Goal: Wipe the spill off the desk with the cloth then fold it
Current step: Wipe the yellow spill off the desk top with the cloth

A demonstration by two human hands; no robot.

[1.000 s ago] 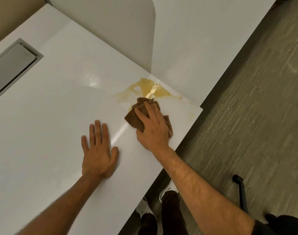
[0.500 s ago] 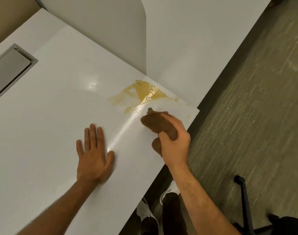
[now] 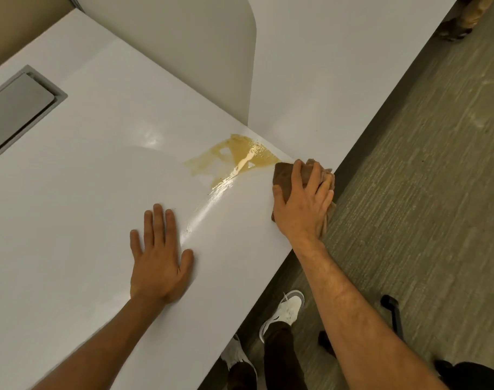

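Head view: your right hand (image 3: 302, 209) presses the brown cloth (image 3: 286, 175) at the desk's right edge.

Your fingers curl over the bunched cloth, gripping it against the white desk (image 3: 71, 220); part of it hangs past the edge, above the grey carpet (image 3: 409, 192). The cloth's far-left corner touches the near end of the yellowish spill (image 3: 237, 156), which spreads toward the divider panel (image 3: 183, 57). Your left hand (image 3: 158, 260) lies flat and spread on the desk, holding nothing, well apart from the spill. A glossy wet streak (image 3: 209, 204) runs between the hands.

Single head view — looks steeply down over desk (image 3: 71, 220) corner, floor (image 3: 409, 192) at right.
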